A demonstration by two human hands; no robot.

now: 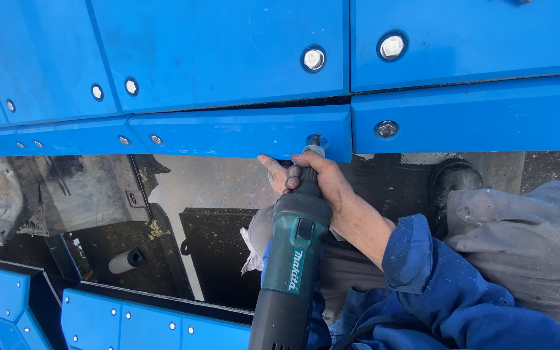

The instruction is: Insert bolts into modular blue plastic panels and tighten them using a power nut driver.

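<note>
Gripping the teal die grinder point(293, 259) near its nose, the right hand point(322, 181) presses its tip at a bolt hole point(316, 140) in the blue panel point(241, 133); left hand point(275, 174) fingertips touch the panel's lower edge, holding nothing.

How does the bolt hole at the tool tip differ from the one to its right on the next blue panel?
The hole at the tip sits at the panel's lower edge, partly covered by the grinder in the right hand. The right hole sits mid-panel, uncovered, its bolt head fully showing. Both are round recesses in blue panels.
</note>
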